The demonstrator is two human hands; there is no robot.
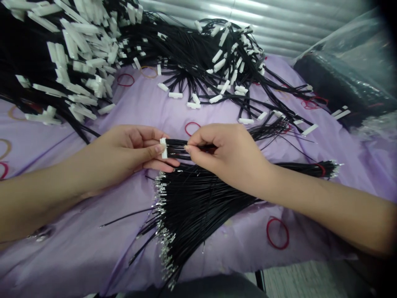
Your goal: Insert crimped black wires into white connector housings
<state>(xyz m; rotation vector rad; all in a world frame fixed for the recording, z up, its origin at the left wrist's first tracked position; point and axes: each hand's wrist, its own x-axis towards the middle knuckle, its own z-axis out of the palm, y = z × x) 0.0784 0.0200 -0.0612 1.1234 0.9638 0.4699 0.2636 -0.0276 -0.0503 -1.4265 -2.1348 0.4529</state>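
Note:
Between thumb and fingers, my left hand (136, 149) grips a white connector housing (163, 148). Several black wires (178, 145) run from the housing toward the right. My right hand (223, 149) pinches at these wires, thumb and forefinger pressed together a short way from the housing; exactly which wire lies in the pinch is hidden. Below both hands, a thick fanned bundle of loose black wires (201, 203) lies on the purple cloth (130, 231), its metal terminals (163, 231) spread along the left end. A red rubber band circles the bundle's right end.
Large heaps of black wires with white connectors (80, 37) fill the back left and back middle. A clear plastic bag (350, 74) with dark contents stands at the back right. A red rubber band (277, 233) lies at the front right. Behind runs a ribbed metallic surface (263, 25).

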